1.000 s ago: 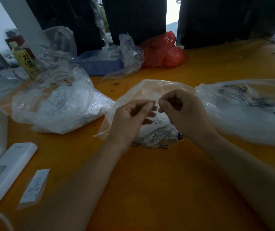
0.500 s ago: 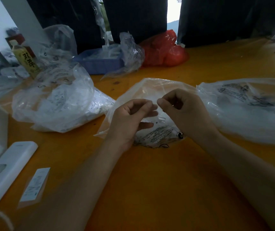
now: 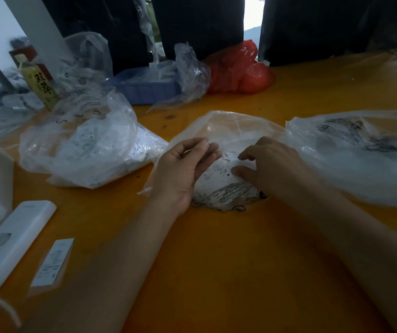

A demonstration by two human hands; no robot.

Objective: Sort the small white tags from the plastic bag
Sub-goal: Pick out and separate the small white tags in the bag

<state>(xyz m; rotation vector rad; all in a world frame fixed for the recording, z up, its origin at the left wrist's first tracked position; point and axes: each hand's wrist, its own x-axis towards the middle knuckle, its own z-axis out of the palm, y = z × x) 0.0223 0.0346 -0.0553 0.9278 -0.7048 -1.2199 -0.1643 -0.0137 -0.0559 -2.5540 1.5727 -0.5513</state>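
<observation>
A clear plastic bag (image 3: 231, 126) lies open on the orange table, and small white tags (image 3: 219, 171) with printed text lie loose inside its mouth. My left hand (image 3: 185, 169) hovers over the bag's left side with its fingers curled, thumb meeting fingertips on a pale small tag. My right hand (image 3: 274, 167) reaches down into the bag from the right. Its index fingertip and thumb are spread and touch a white tag (image 3: 232, 155) on the heap. Printed lettering shows on the bag's near edge.
A second clear bag (image 3: 79, 150) full of tags lies to the left and a third printed bag (image 3: 360, 159) to the right. At the back stand a blue tray (image 3: 149, 90), a red bag (image 3: 238, 70) and a bottle (image 3: 40, 82). A white device (image 3: 12, 241) and a small label (image 3: 53, 263) lie near left.
My hands were pinched together above the bag. The right hand has since dropped away to the right onto the tags, while the left hand stays raised with its fingers curled.
</observation>
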